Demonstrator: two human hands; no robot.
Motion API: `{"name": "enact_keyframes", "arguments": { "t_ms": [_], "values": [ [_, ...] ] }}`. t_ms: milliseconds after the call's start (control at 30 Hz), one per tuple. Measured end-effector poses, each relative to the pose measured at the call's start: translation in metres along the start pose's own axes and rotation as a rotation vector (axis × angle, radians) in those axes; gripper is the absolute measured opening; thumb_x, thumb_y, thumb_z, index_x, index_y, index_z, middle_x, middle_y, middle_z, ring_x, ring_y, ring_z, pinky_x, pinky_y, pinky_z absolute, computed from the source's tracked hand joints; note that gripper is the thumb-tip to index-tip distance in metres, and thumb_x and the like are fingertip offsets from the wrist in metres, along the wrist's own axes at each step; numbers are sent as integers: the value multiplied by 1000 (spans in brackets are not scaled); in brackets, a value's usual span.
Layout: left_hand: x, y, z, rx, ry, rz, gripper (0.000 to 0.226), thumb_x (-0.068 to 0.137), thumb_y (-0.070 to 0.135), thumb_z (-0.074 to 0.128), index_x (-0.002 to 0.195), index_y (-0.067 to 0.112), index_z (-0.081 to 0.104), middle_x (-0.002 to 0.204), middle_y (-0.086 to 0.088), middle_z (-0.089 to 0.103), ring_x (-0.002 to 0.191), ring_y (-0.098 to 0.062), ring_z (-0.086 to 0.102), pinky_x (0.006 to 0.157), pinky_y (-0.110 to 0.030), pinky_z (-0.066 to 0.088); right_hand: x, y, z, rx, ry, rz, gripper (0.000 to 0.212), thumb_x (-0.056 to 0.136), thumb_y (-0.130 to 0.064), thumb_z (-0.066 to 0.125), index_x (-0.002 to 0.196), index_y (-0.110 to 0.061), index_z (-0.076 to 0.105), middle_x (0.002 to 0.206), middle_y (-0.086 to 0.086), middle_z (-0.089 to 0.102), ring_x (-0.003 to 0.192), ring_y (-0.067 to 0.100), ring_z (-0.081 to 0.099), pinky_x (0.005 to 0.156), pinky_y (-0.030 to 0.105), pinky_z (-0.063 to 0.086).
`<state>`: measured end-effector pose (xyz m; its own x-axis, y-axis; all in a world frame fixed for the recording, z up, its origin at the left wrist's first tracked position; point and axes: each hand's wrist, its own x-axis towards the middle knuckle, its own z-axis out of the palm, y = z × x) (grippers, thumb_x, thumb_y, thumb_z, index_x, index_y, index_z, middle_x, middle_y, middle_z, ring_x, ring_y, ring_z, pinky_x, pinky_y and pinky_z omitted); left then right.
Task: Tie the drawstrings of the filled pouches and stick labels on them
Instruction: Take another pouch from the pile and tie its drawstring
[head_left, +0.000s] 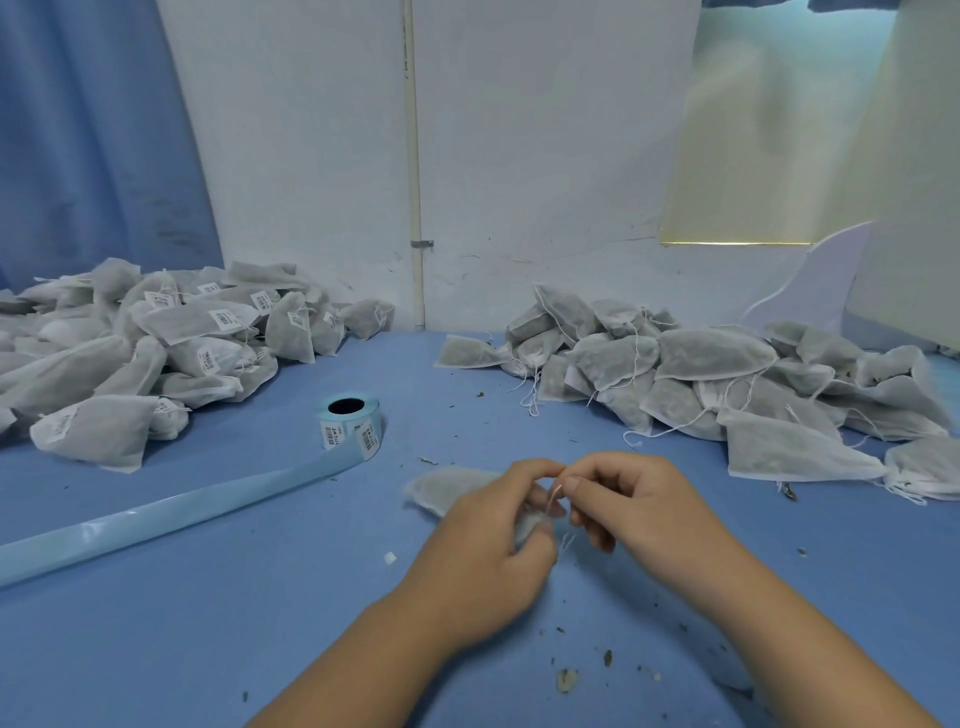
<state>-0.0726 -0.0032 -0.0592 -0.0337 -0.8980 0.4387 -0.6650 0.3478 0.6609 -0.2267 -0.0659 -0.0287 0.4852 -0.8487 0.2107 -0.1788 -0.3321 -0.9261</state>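
Note:
A filled grey-white pouch (447, 488) lies on the blue table in front of me, its neck end hidden under my fingers. My left hand (493, 540) grips the pouch's gathered neck. My right hand (618, 499) pinches the thin white drawstring (555, 496) just beside it. Both hands meet over the neck, and loose string ends hang below them. A roll of labels (349, 426) stands to the left, with barcode stickers showing on its side.
A pile of labelled pouches (156, 353) fills the back left. An unlabelled pile with loose strings (727, 374) fills the back right. A long strip of blue backing paper (171, 514) trails from the roll toward the left edge. Herb crumbs (566, 678) dot the table.

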Motion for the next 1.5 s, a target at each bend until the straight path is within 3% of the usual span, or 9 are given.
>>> {"name": "enact_keyframes", "arguments": {
  "t_ms": [67,167,267,400,533,933,1133,1267,1500],
  "values": [
    [1,-1,3,-114,25,-74,28,93,16,55,109,39,56,80,15,68,71,0,57,68,-10,40,0,0,-1,-13,6,15,17,87,-12,64,73,-15,73,58,-2,61,52,13,52,51,23,43],
    [3,-6,0,-125,63,-142,18,95,19,58,91,36,62,74,8,69,65,-15,57,60,-14,42,2,2,-2,-23,-3,29,19,87,-11,63,73,-17,74,55,-5,59,51,11,50,51,21,43],
    [3,-8,-1,-36,48,-152,21,93,22,60,77,35,61,72,13,65,60,-2,52,59,-12,40,1,4,-2,-97,-1,7,21,87,-14,63,71,-23,74,53,-8,55,50,10,46,53,22,41],
    [4,-7,-2,106,29,-129,10,93,30,59,86,30,64,79,12,66,76,-5,59,73,-26,48,0,6,-1,-175,8,-50,23,87,-13,62,70,-26,71,53,-6,48,52,13,40,56,28,36],
    [4,-4,-5,109,80,-108,11,94,33,58,86,28,64,79,9,66,78,-7,59,75,-35,49,-2,4,-1,-145,28,-99,24,88,-15,62,70,-29,71,55,-7,50,54,12,43,54,26,39],
    [5,-2,-15,140,86,-109,18,94,38,58,78,29,60,73,10,61,70,-6,52,71,-30,46,-1,4,-5,-45,70,-156,24,89,-12,61,72,-25,72,54,-11,53,52,6,49,54,17,42],
    [0,5,-16,-77,-33,-89,21,92,25,63,72,29,65,73,17,68,63,3,54,62,-11,39,2,10,-4,-149,160,-191,20,89,-18,63,75,-29,71,59,-12,57,55,4,48,58,22,44],
    [1,10,-23,-237,-50,-89,9,80,33,62,77,32,70,83,7,72,83,-12,66,78,-25,50,0,8,-1,-365,212,-316,17,89,-14,64,78,-25,70,72,-14,64,69,2,55,64,9,39],
    [0,11,-20,-251,-58,-99,11,79,36,64,79,29,72,88,0,72,95,-21,65,86,-36,50,-2,11,11,-427,291,-422,13,90,-8,63,82,-18,68,76,-12,63,78,1,54,66,10,38]
  ]
}}
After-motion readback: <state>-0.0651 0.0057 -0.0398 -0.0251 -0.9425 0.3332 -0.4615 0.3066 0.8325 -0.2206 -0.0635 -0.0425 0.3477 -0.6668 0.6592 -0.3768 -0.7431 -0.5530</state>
